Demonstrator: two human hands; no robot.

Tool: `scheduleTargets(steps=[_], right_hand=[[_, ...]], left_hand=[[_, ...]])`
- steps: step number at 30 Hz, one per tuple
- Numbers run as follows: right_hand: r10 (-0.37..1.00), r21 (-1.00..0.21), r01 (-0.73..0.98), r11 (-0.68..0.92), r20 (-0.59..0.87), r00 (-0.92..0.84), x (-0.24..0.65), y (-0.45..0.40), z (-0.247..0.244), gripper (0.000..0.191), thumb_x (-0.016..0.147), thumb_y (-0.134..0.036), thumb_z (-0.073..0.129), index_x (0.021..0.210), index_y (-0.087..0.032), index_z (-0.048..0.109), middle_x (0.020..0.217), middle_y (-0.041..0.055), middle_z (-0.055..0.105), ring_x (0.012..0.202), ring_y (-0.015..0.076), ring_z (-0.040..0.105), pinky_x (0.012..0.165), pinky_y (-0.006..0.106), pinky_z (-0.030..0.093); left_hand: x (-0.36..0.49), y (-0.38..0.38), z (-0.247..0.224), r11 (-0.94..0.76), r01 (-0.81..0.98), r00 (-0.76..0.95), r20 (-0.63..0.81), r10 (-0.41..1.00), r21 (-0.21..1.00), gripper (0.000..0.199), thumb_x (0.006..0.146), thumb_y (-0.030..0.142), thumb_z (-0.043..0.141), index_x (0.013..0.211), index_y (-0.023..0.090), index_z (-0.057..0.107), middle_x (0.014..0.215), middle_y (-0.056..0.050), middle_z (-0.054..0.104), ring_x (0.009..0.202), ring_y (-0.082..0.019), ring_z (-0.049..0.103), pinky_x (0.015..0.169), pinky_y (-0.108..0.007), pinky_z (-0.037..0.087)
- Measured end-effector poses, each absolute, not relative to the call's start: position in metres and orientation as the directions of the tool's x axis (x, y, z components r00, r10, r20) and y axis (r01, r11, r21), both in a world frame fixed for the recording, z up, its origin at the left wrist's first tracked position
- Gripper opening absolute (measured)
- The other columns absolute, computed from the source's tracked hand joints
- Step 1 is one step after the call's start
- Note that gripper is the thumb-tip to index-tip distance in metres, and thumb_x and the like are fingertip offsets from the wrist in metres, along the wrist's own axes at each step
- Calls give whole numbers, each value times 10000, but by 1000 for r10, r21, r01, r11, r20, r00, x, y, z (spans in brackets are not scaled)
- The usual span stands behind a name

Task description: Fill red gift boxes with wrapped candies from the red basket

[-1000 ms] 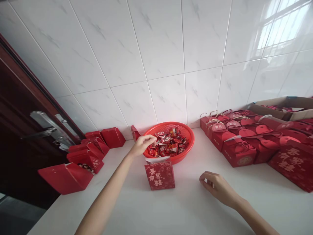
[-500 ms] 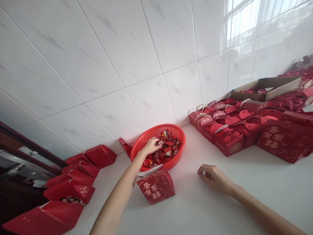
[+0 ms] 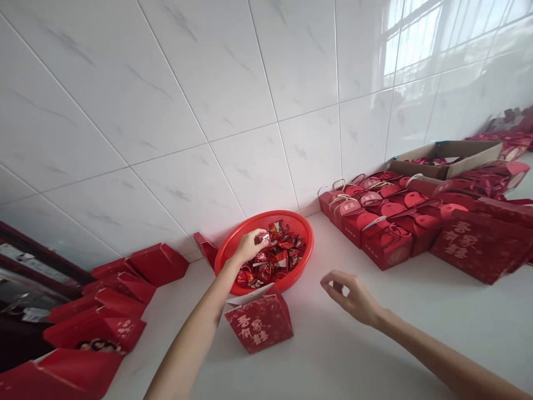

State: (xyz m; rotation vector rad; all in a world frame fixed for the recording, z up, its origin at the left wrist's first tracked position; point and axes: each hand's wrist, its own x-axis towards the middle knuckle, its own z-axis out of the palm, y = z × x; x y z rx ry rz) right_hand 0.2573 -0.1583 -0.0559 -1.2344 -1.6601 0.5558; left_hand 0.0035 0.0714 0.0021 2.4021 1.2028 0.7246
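Note:
My left hand [image 3: 251,245] reaches over a red plastic basket [image 3: 308,240] heaped with wrapped candies [image 3: 272,260]. Its fingers are closed on one candy [image 3: 264,239] in a red and white wrapper. In front of the basket stands a red gift box [image 3: 260,323] with pale characters, its top flaps raised; the inside is hidden from me. To the right of the box, my right hand [image 3: 352,297] hovers just above the white tabletop. Its fingers are loosely curved, with a gap between thumb and forefinger and nothing in them.
Several open red boxes [image 3: 100,311] line the left edge. On the right stand rows of closed red boxes [image 3: 385,241] with cord handles, and a larger printed box [image 3: 470,244]. A cardboard tray [image 3: 420,166] lies behind them. The tiled wall [image 3: 250,166] bounds the back.
My left hand has lifted a little from the pile with a candy in its fingers. My right hand has moved slightly left and its fingers have loosened. The camera view has shifted slightly.

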Motion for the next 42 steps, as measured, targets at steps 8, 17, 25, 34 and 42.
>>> scheduleTargets(steps=[8, 17, 25, 34, 42], right_hand=[[908, -857, 394, 333, 404, 109, 214, -43, 25, 125, 783, -147, 616, 888, -213, 616, 914, 23, 699, 722, 145, 598, 715, 268, 461], [962, -946, 223, 235, 258, 83, 190, 17, 8, 194, 670, -239, 697, 569, -199, 536, 535, -48, 555, 558, 124, 518, 559, 232, 391], [939, -982, -64, 179, 151, 309, 199, 10, 7, 122, 717, -316, 565, 681, -208, 521, 637, -24, 589, 635, 143, 585, 582, 237, 471], [965, -940, -338, 38, -53, 256, 201, 2, 18, 92, 780, -271, 552, 811, -213, 488, 655, -26, 631, 580, 157, 667, 573, 288, 580], [970, -920, -390, 41, -56, 235, 203, 2, 21, 138, 736, -225, 613, 820, -213, 504, 644, -16, 652, 614, 160, 671, 557, 264, 572]], left_hand=[[3, 69, 3, -602, 540, 481, 371, 795, 588, 444, 826, 248, 585, 1267, 196, 600, 1296, -100, 676, 1145, -238, 664, 994, -400, 548], [9, 63, 1, -568, 428, 456, 375, 807, 703, 494, 862, 369, 655, 1314, 205, 543, 1217, -111, 680, 1065, -233, 702, 880, -361, 599], [15, 62, -9, -640, 537, 681, 166, 713, 549, 430, 815, 212, 640, 1245, 203, 620, 1142, -80, 740, 1056, -245, 707, 970, -402, 558], [25, 61, -12, -668, 599, 738, 18, 674, 441, 541, 649, 53, 577, 1146, 219, 710, 1283, -78, 702, 1214, -302, 629, 1079, -418, 457], [23, 55, -6, -604, 639, 691, -10, 723, 477, 424, 724, 157, 619, 1129, 223, 726, 1149, -49, 760, 1058, -285, 698, 951, -364, 525]])
